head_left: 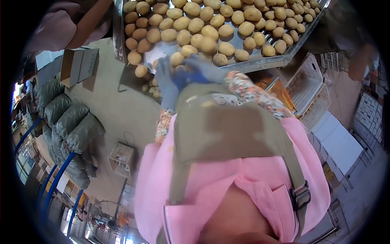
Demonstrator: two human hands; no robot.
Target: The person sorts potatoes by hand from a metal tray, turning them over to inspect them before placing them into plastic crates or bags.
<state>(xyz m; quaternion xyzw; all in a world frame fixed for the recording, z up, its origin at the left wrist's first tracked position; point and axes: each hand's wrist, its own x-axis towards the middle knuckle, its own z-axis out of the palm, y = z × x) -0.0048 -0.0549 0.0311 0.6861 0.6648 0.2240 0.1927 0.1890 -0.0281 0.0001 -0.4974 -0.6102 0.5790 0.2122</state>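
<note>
My left hand [165, 77], in a grey-blue glove, reaches up to the near edge of a metal sorting table [260, 68], its fingers stretched out beside a few potatoes [176, 59]. My right hand [207, 70], gloved alike, lies across the same edge close below more potatoes, its fingers smeared by motion. Between the two hands is something blue [190, 78], blurred; I cannot tell what it is. Floral sleeves cover both forearms. Below the left part of the edge, several potatoes [152, 87] sit in a lower space, partly hidden by my left hand.
Other people stand at the upper left, an arm [91, 22] showing, and at the upper right, a hand [361, 61] showing. White crates [306, 81] stand right of the table. Open cardboard boxes [79, 67], stuffed dark sacks [77, 118] and a small crate [121, 156] are on the left.
</note>
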